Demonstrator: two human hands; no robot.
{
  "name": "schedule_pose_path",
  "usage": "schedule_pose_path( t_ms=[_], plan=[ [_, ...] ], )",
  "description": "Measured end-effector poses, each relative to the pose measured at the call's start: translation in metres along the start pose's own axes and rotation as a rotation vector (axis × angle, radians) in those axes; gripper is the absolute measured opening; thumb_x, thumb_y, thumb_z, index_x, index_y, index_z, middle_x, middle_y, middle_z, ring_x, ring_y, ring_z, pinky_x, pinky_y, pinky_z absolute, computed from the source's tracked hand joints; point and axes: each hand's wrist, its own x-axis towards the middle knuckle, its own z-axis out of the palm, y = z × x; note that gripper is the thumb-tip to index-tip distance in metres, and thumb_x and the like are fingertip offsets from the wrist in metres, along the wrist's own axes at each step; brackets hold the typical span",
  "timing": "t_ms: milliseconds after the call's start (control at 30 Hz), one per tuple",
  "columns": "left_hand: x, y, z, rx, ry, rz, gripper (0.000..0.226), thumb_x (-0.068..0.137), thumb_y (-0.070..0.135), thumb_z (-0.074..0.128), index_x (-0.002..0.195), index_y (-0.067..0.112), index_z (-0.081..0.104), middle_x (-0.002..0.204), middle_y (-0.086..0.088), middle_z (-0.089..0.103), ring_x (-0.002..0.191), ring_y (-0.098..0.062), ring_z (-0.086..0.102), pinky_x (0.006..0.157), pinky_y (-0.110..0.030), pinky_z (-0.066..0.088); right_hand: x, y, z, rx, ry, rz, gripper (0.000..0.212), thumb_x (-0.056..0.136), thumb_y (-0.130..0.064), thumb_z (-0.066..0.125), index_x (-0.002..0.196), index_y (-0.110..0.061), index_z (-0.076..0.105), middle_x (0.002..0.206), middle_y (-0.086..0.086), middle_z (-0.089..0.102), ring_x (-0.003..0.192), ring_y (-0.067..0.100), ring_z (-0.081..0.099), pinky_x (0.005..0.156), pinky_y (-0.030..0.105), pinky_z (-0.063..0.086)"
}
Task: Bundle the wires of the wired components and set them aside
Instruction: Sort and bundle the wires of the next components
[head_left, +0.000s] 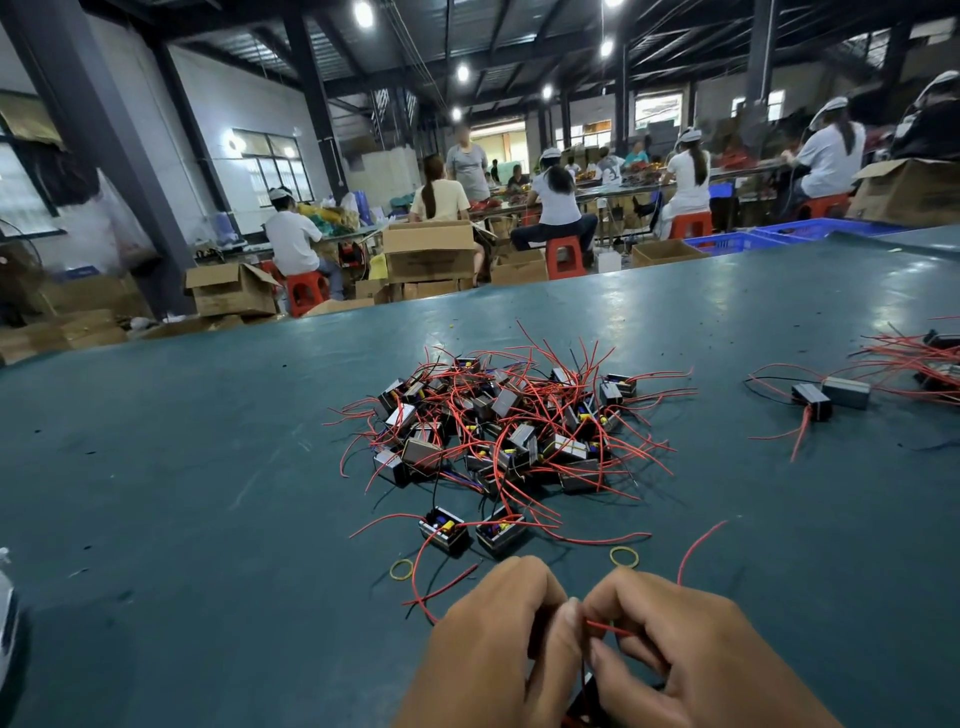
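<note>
1. The fingers of both hands met at 6 o'clock, curled narrowly round a red wire pinched between them.
2. The left hand lay at 7 o'clock of the pinch and the right hand at 5 o'clock; whatever hung on the wire below the hands was hidden.
3. More red wire ran out from under the left hand toward 10 o'clock, and a single strand rose from behind the right hand toward 1 o'clock.
4. Two yellow rubber bands lay on the teal table: one at 10 o'clock of the hands, the other at 12 o'clock.
5. Two wired components sat side by side just beyond the bands.
6. The main pile of wired components, a tangle of red leads, lay further out at 12 o'clock, mid-table.
7. A smaller group lay well apart at 2 o'clock, near the table's right edge.
8. Beyond the table, seated workers, red stools and cardboard boxes filled the hall.
</note>
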Motion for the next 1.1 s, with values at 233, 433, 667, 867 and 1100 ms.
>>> schedule_pose_path(
  t_ms=[233, 433, 667, 867, 1100],
  plan=[
    [0.000, 0.000, -0.002, -0.084, -0.031, -0.073, 0.023, 0.083, 0.045, 0.050, 0.064, 0.033, 0.044, 0.064, 0.020, 0.052, 0.057, -0.001, 0.045, 0.055, -0.014, 0.031, -0.004, 0.000, 0.004, -0.037, 0.043, -0.064, 0.005, 0.075, -0.030, 0.060, 0.073, -0.025, 0.062, 0.059, -0.028, 0.046, 0.049, -0.011, 0.045, 0.052, -0.002, 0.029],
    [0.002, 0.003, 0.000, -0.305, -0.053, -0.192, 0.013, 0.078, 0.041, 0.054, 0.074, 0.029, 0.055, 0.050, 0.012, 0.045, 0.050, -0.003, 0.039, 0.053, -0.018, 0.031, -0.005, 0.001, 0.004, 0.052, 0.039, -0.017, 0.009, 0.074, -0.023, 0.063, 0.072, -0.029, 0.057, 0.057, -0.029, 0.049, 0.048, -0.009, 0.045, 0.051, -0.001, 0.030],
    [0.003, -0.008, 0.001, -0.470, -0.205, -0.214, 0.020, 0.083, 0.040, 0.063, 0.087, 0.020, 0.067, 0.072, 0.005, 0.064, 0.065, -0.008, 0.052, 0.062, -0.022, 0.038, -0.002, 0.006, 0.002, 0.197, 0.081, 0.133, 0.022, 0.081, -0.010, 0.071, 0.068, -0.023, 0.059, 0.042, -0.012, 0.039, 0.043, 0.005, 0.036, 0.048, 0.011, 0.029],
    [0.005, -0.015, -0.002, -0.499, -0.225, -0.224, 0.011, 0.085, 0.031, 0.068, 0.086, 0.020, 0.069, 0.074, -0.002, 0.070, 0.070, -0.013, 0.060, 0.066, -0.027, 0.048, 0.000, 0.011, 0.001, 0.287, 0.027, 0.149, 0.016, 0.086, -0.013, 0.068, 0.076, -0.023, 0.062, 0.051, -0.007, 0.044, 0.048, 0.003, 0.036, 0.050, 0.012, 0.030],
    [0.005, -0.018, -0.010, -0.284, -0.200, -0.111, 0.013, 0.089, 0.040, 0.065, 0.089, 0.027, 0.066, 0.074, 0.002, 0.068, 0.061, -0.008, 0.055, 0.061, -0.032, 0.045, 0.001, 0.019, -0.001, 0.263, 0.038, 0.090, 0.015, 0.092, -0.023, 0.064, 0.079, -0.029, 0.059, 0.060, -0.003, 0.051, 0.055, 0.001, 0.041, 0.053, 0.018, 0.035]
  ],
)
